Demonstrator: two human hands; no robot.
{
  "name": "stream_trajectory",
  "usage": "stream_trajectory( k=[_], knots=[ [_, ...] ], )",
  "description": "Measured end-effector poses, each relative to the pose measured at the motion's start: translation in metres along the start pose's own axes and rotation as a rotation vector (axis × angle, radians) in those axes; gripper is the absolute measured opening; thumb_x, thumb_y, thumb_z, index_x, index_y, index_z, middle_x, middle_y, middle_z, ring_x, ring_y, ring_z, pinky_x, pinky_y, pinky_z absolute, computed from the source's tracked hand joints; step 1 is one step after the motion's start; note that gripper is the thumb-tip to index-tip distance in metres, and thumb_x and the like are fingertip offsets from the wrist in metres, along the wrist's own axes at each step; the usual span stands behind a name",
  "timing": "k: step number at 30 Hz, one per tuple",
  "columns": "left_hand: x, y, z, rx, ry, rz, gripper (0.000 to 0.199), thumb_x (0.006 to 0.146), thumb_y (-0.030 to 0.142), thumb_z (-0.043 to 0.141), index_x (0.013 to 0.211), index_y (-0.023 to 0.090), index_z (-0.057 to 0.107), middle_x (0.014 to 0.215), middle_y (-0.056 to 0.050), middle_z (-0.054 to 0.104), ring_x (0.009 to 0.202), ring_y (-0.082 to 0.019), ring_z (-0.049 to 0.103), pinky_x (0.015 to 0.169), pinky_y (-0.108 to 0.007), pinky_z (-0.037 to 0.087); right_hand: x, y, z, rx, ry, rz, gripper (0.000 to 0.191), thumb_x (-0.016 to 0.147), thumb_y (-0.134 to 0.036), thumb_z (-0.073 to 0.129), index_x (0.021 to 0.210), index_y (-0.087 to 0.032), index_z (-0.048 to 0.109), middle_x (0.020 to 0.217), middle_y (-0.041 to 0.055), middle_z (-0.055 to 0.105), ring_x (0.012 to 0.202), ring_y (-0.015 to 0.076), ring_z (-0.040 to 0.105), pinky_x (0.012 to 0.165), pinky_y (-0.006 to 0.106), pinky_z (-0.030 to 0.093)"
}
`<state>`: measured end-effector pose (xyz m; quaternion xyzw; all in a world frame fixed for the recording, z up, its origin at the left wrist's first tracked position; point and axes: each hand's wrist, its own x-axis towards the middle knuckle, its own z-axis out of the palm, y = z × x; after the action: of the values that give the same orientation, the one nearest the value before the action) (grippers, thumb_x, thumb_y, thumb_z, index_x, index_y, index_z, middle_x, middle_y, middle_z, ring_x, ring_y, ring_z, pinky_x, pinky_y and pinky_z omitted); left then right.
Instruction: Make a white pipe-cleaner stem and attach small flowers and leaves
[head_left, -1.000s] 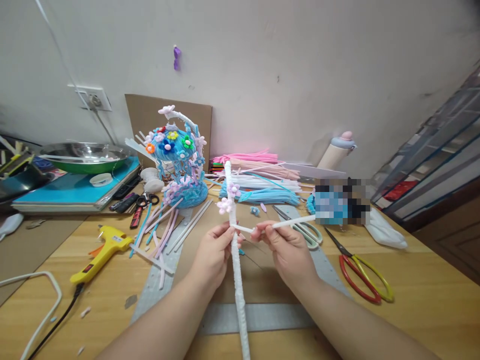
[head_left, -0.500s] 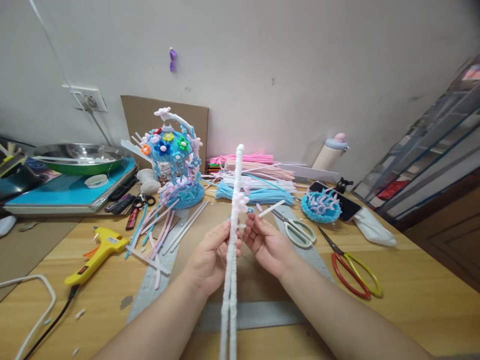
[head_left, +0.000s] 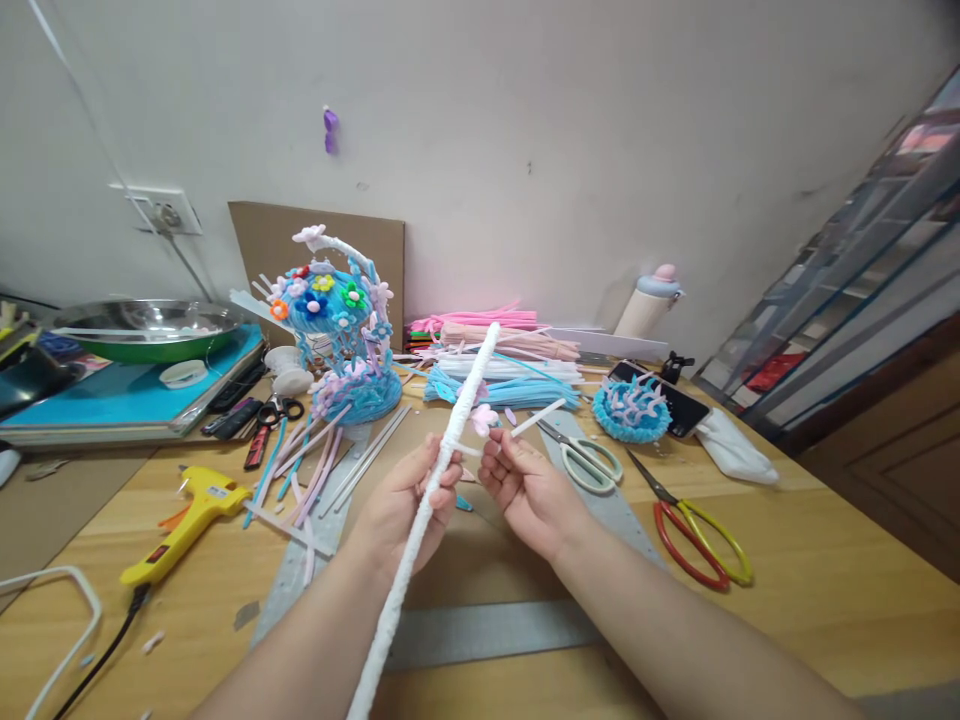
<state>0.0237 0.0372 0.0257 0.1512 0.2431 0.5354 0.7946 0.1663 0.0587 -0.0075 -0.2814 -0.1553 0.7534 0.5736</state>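
Note:
A long white fuzzy rod (head_left: 414,540) slants up and to the right across the middle. My left hand (head_left: 416,500) is closed around it below its upper end. To its right, my right hand (head_left: 529,490) pinches a white strip (head_left: 538,418) whose free end points up and right; the strip's other part reaches toward the rod. A small pink flower (head_left: 484,419) lies beside the rod, just above my right fingertips. Beneath the hands is a brown board (head_left: 487,570), with a small blue piece (head_left: 464,504) on it.
Left are a yellow glue gun (head_left: 187,525), loose stems and a flowered blue model (head_left: 330,310). Stem bundles (head_left: 502,385) lie behind the hands. Rightward are grey-handled scissors (head_left: 591,463), red-and-yellow scissors (head_left: 701,540) and a blue round piece (head_left: 631,410).
The rod has gone from nearly upright to slanting, its lower end swung left. My left hand has turned with it. The small blue piece on the board now shows.

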Motion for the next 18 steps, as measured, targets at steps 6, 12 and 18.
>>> stream_trajectory(
  k=[6, 12, 18],
  knots=[
    [-0.001, -0.001, -0.007, 0.022, -0.102, -0.074, 0.017, 0.086, 0.010, 0.046, 0.076, 0.007, 0.060, 0.065, -0.001, 0.049, 0.048, -0.001, 0.046, 0.040, -0.006, 0.042, -0.002, 0.004, -0.002, 0.065, 0.011, 0.038, 0.008, 0.074, -0.016, 0.068, 0.081, -0.016, 0.065, 0.067, 0.0002, 0.067, 0.062, 0.0093, 0.063, 0.063, 0.020, 0.054],
    [-0.008, -0.008, 0.001, -0.031, -0.246, -0.195, 0.017, 0.080, 0.008, 0.056, 0.096, 0.004, 0.060, 0.074, -0.003, 0.051, 0.056, -0.001, 0.050, 0.049, -0.006, 0.043, 0.001, 0.005, 0.003, -0.060, -0.101, 0.175, 0.012, 0.074, -0.024, 0.066, 0.078, -0.014, 0.061, 0.057, 0.0006, 0.063, 0.048, 0.0112, 0.059, 0.048, 0.021, 0.051],
    [-0.012, -0.017, 0.012, 0.108, -0.331, -0.211, 0.018, 0.077, 0.013, 0.063, 0.095, 0.013, 0.063, 0.064, 0.001, 0.051, 0.049, -0.002, 0.048, 0.044, -0.008, 0.041, 0.002, 0.005, 0.016, -0.299, -0.175, 0.235, 0.019, 0.076, -0.025, 0.059, 0.090, -0.012, 0.061, 0.047, -0.0015, 0.054, 0.040, 0.0113, 0.051, 0.039, 0.020, 0.040]
  ],
)
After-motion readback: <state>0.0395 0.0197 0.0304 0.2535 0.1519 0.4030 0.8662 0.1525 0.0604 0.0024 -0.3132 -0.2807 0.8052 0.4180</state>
